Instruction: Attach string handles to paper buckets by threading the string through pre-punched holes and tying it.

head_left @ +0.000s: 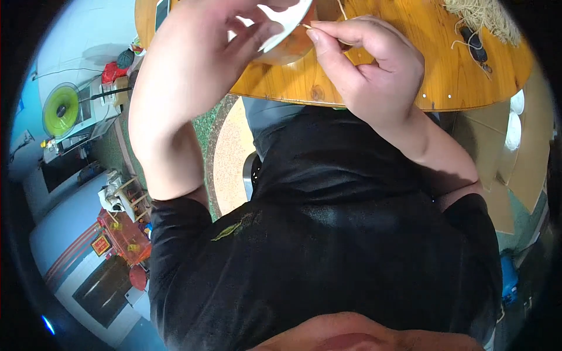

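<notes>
At the top edge, my left hand [237,35] is partly cut off by the picture. Its fingers curl around a white, curved, thin-rimmed piece [287,20], like a shallow dish or disc; its full shape is out of view. My right hand [374,61] pinches the end of a thin beige cord [307,26] between thumb and forefinger, close to the white rim. Beneath the white piece, a translucent container-like thing [293,50] stands on the wooden table [328,82], mostly covered.
A loose heap of beige cord [483,17] lies at the table's far right, beside a small black object [475,47] crossed by a strand. Right of the table are white rounded items [513,126] and cardboard [527,164]. A green fan [61,110] stands left.
</notes>
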The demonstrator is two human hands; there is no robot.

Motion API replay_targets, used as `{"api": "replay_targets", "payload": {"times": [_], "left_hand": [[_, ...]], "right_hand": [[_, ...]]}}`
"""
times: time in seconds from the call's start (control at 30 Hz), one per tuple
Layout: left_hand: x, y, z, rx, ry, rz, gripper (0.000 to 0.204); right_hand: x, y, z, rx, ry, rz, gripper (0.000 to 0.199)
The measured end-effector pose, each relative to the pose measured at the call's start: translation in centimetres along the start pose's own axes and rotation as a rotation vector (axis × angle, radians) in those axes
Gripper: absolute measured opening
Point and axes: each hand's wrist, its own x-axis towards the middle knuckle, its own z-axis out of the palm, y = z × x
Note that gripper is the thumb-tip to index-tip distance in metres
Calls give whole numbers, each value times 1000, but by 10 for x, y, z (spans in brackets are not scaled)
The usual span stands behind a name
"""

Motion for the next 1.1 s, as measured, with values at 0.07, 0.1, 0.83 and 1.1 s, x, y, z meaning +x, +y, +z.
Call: {"api": "replay_targets", "payload": {"times": [0.07,0.1,0.83,1.1], "left_hand": [[0,4,-10,-5,-152,-128,21],[-3,7,-14,-10,-226,-194,19],[-18,1,-4,-100,26,-58,8],[13,-53,50,-514,490,835,7]], "right_hand": [[4,-10,2,23,-18,-11,12],[6,-15,4,28,-34,-13,11],[17,-31,4,415,234,423,10],[43,22,27,912,87,-90,14]]}}
